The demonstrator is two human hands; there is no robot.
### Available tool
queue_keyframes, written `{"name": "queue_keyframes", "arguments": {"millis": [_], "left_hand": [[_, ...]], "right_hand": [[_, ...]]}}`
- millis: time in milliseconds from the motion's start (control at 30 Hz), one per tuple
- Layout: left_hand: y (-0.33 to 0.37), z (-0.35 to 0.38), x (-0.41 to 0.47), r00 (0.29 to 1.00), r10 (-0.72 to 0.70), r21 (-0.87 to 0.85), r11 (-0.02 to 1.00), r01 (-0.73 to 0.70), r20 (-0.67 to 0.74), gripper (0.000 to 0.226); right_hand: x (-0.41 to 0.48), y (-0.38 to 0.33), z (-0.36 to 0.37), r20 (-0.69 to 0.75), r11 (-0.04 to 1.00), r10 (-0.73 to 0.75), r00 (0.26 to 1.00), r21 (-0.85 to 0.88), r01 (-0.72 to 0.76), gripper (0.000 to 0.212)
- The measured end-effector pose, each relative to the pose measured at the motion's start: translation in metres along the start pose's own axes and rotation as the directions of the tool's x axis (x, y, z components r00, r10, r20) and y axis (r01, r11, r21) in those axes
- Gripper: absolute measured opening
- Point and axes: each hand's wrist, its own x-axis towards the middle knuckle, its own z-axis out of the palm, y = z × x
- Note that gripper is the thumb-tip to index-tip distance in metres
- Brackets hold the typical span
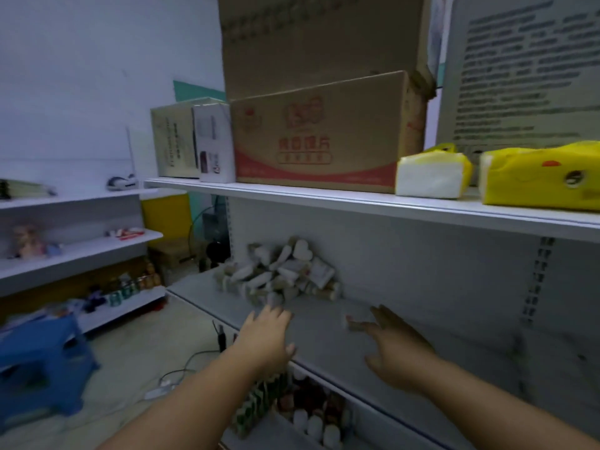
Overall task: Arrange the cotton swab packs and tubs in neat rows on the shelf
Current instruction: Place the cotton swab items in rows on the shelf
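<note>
Overhead, carton [319, 138], red print unreadable, swab pile [282, 274]

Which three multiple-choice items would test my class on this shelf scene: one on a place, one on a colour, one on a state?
1. Where does the heap of swab packs and tubs lie?
A. On the blue stool
B. On the middle shelf, against its back panel
C. On the floor

2. What colour is the tissue pack at the right end of the top shelf?
A. Green
B. Yellow
C. Red

3. How is the left hand?
A. Gripping a tub
B. Resting on a carton
C. Open, fingers stretched toward the heap

Answers:
1 B, the heap sits on the board under the top one.
2 B, its wrapper is plainly yellow.
3 C, its fingers are straight and hold nothing.
</note>
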Motion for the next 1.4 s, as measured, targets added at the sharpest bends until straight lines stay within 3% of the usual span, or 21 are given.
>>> {"name": "queue_keyframes", "arguments": {"millis": [233, 433, 500, 600, 667, 733, 867, 1033, 1167, 1300, 1400], "left_hand": [[-0.110, 0.013, 0.013, 0.996, -0.066, -0.079, 0.994, 0.071, 0.062, 0.057], [-0.135, 0.036, 0.060, 0.995, -0.062, -0.226, 0.971, 0.079, 0.081, 0.057], [-0.141, 0.039, 0.081, 0.991, -0.088, -0.314, 0.942, 0.117, 0.105, 0.058], [-0.151, 0.043, 0.112, 0.985, -0.154, -0.421, 0.891, 0.172, 0.078, 0.058], [-0.155, 0.044, 0.131, 0.978, -0.210, -0.492, 0.849, 0.193, 0.021, 0.053], [-0.157, 0.046, 0.150, 0.963, -0.261, -0.545, 0.818, 0.185, -0.064, 0.044], [-0.158, 0.052, 0.181, 0.927, -0.306, -0.579, 0.805, 0.130, -0.218, 0.040], [-0.162, 0.060, 0.217, 0.916, -0.192, -0.550, 0.834, -0.036, -0.351, 0.046], [-0.168, 0.065, 0.233, 0.908, -0.100, -0.487, 0.865, -0.123, -0.408, 0.037], [-0.175, 0.055, 0.240, 0.904, 0.024, -0.421, 0.879, -0.223, -0.428, 0.026], [-0.182, 0.047, 0.239, 0.923, 0.047, -0.469, 0.851, -0.238, -0.382, 0.030]], "right_hand": [[0.070, -0.051, 0.040, 0.149, 1.000, 0.002, 0.989, -0.004, -0.001, 0.061], [0.136, -0.051, 0.069, 0.096, 0.970, 0.104, 0.990, 0.209, -0.123, 0.056], [0.169, -0.051, 0.086, 0.047, 0.870, 0.209, 0.977, 0.447, -0.208, 0.046], [0.219, -0.058, 0.110, 0.115, 0.449, 0.398, 0.910, 0.841, -0.302, 0.026], [0.244, -0.065, 0.119, 0.146, 0.202, 0.472, 0.870, 0.942, -0.268, 0.015], [0.265, -0.071, 0.122, 0.147, 0.062, 0.511, 0.847, 0.976, -0.207, 0.019], [0.293, -0.080, 0.130, 0.198, -0.056, 0.536, 0.821, 0.978, -0.199, 0.029], [0.302, -0.086, 0.133, 0.145, -0.020, 0.592, 0.793, 0.986, -0.165, 0.037], [0.303, -0.091, 0.131, 0.132, 0.017, 0.634, 0.762, 0.983, -0.184, 0.040], [0.298, -0.089, 0.123, 0.243, -0.125, 0.649, 0.721, 0.969, -0.214, 0.028], [0.289, -0.082, 0.118, 0.357, -0.301, 0.650, 0.671, 0.932, -0.204, 0.017]]}}
